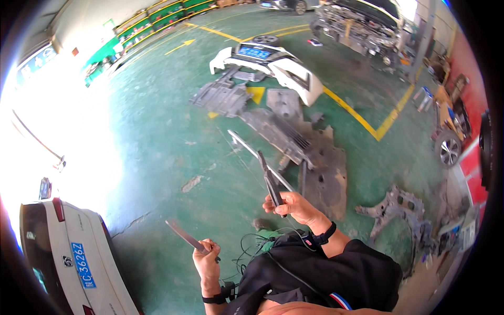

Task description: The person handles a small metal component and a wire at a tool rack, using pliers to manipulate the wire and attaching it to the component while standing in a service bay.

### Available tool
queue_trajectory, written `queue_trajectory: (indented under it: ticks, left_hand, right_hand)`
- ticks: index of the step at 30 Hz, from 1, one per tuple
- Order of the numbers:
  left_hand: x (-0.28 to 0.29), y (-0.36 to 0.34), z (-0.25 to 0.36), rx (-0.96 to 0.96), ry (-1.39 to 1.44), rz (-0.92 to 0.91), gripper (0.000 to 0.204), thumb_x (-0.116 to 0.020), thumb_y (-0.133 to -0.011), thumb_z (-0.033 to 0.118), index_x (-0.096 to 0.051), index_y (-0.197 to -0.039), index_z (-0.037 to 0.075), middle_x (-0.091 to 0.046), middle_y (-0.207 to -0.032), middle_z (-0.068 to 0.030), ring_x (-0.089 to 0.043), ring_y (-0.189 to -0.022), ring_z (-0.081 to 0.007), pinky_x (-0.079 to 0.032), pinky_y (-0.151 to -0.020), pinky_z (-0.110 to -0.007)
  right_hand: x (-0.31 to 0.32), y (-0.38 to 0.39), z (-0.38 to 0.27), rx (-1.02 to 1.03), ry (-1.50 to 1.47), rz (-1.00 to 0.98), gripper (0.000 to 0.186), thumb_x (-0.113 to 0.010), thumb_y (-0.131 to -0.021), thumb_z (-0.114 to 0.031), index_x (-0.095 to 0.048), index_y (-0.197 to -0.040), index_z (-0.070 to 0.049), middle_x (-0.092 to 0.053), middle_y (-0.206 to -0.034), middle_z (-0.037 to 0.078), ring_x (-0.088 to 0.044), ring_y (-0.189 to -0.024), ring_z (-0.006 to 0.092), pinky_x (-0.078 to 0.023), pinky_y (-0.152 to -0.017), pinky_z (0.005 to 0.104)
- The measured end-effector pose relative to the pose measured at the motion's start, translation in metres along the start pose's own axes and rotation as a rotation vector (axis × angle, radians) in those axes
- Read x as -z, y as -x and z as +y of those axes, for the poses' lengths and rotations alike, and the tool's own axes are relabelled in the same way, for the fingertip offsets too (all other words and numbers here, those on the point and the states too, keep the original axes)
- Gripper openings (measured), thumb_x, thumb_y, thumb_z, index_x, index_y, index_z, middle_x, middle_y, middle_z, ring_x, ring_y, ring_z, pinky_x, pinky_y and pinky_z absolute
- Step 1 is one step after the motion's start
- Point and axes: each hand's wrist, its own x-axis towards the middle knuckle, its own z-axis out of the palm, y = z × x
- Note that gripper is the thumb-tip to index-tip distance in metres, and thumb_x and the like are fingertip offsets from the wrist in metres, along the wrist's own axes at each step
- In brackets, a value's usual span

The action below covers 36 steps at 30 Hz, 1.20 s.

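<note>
My left hand (207,257) is closed around the end of a flat, thin, brownish-grey strip (184,232), which points up and to the left. Between the fingers of my right hand (296,206) is a slim black piece (270,181), tilted with its narrow end up. Behind it runs a long silver strip (247,145); I cannot tell whether that lies on the floor or touches the black piece. Both hands are held apart in front of my body, a black band on each wrist. Dark cables (247,251) hang near my dark clothing.
Grey underbody panels (278,131) and a white bumper (296,79) lie on the green floor ahead. A metal subframe (396,210) sits at the right, a wheel (449,148) beyond it. A white car (79,252) stands at the left; a stripped car front (357,29) is at the back.
</note>
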Motion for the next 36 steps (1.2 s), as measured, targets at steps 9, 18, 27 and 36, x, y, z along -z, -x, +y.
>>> queue_trajectory:
  ticks: [9,18,27,36]
  left_hand:
    - [-0.014,-0.186,0.061,0.037,0.011,0.071,0.031,-0.065,-0.077,-0.016,-0.048,-0.079,0.010,-0.054,-0.091,-0.0020,-0.052,-0.082,-0.0129,-0.042,-0.072,-0.027]
    - [0.020,-0.422,0.086,0.074,-0.038,0.047,0.033,-0.069,-0.080,-0.012,-0.045,-0.077,0.010,-0.052,-0.084,0.0016,-0.049,-0.074,-0.0080,-0.039,-0.065,-0.025]
    - [0.020,-0.652,0.163,0.058,-0.217,-0.167,0.032,-0.069,-0.089,-0.003,-0.042,-0.078,0.011,-0.053,-0.085,0.0047,-0.046,-0.075,-0.0069,-0.039,-0.066,-0.025]
    - [0.038,-0.864,0.193,0.136,-0.154,-0.004,0.028,-0.066,-0.087,-0.005,-0.045,-0.078,0.011,-0.051,-0.084,0.0052,-0.045,-0.071,-0.0054,-0.037,-0.061,-0.023]
  right_hand:
    - [-0.012,-0.230,-0.073,-0.039,0.011,-0.092,0.062,-0.076,-0.084,-0.024,-0.054,-0.134,0.006,-0.067,-0.122,0.014,-0.065,-0.113,0.0226,-0.050,-0.090,0.0301]
    - [-0.014,-0.453,-0.082,0.012,0.007,-0.052,0.064,-0.078,-0.079,-0.027,-0.057,-0.129,0.007,-0.068,-0.118,0.017,-0.067,-0.107,0.0269,-0.049,-0.092,0.0351]
    - [-0.032,-0.656,-0.144,0.111,-0.050,0.227,0.068,-0.079,-0.076,-0.032,-0.056,-0.129,0.004,-0.066,-0.116,0.014,-0.065,-0.105,0.0267,-0.049,-0.089,0.0340]
    - [0.008,-0.904,-0.144,0.082,-0.059,0.142,0.057,-0.074,-0.085,-0.029,-0.058,-0.130,0.003,-0.067,-0.120,0.012,-0.065,-0.107,0.0241,-0.051,-0.088,0.0331]
